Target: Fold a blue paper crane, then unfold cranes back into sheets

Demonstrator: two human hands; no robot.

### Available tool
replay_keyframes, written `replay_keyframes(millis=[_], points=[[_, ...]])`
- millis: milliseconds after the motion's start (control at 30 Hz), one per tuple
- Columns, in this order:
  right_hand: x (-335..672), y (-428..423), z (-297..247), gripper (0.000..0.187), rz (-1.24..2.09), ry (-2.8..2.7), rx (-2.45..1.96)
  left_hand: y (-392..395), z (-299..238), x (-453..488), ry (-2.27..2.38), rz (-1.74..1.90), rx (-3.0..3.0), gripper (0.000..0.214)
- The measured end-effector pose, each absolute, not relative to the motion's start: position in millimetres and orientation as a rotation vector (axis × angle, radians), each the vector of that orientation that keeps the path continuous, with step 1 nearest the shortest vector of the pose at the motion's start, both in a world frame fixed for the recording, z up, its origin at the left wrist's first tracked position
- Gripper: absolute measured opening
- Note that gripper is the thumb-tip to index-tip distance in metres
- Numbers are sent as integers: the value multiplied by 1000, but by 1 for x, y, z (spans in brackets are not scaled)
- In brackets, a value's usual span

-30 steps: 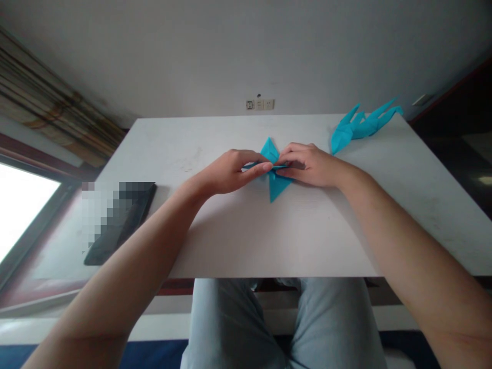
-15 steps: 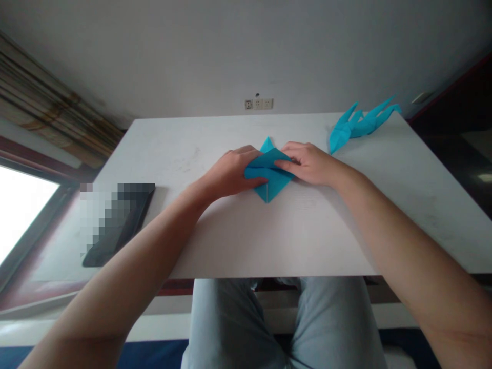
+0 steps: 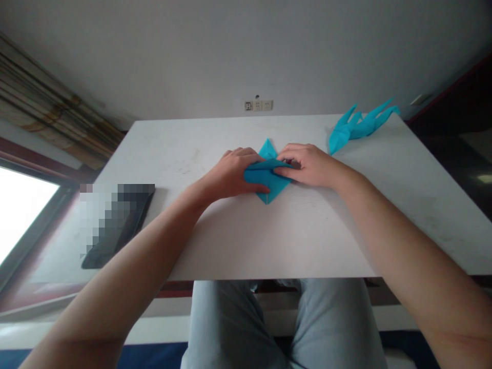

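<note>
A piece of blue origami paper (image 3: 267, 180), folded into a diamond, lies on the white table (image 3: 246, 241) in front of me. One point of it aims at the wall and one at me, and a flap stands partly raised across its middle. My left hand (image 3: 238, 171) grips the left side, fingers behind the flap and thumb flat on the near layer. At the flap's right end, my right hand (image 3: 302, 164) pinches the paper between thumb and fingers. Some of the paper's side edges are hidden under both hands.
Folded blue paper cranes (image 3: 351, 129) stand at the table's back right corner. A dark flat device (image 3: 132, 225), partly pixelated, lies at the left. Sockets (image 3: 258, 105) are on the wall behind the table. The table's front edge runs just above my legs.
The raised flap has tipped from leaning toward the wall to nearly edge-on, showing more of the far point. My left thumb has slid slightly toward me; my right fingers have curled.
</note>
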State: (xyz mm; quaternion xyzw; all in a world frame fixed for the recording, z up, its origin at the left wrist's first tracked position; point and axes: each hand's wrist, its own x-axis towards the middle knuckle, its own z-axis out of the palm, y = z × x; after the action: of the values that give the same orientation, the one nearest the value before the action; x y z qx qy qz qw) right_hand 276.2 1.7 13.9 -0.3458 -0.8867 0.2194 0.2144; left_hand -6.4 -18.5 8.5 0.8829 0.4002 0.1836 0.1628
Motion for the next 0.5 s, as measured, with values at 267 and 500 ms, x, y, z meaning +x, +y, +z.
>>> replay_keyframes(millis=[267,500], points=[[273,0,16,20,528,-2465,-1018,-18,8,-5,1322,636,2442,32],[271,0,5,24,440,-2488,-988,-19,4,-2,1366,696,2444,19]])
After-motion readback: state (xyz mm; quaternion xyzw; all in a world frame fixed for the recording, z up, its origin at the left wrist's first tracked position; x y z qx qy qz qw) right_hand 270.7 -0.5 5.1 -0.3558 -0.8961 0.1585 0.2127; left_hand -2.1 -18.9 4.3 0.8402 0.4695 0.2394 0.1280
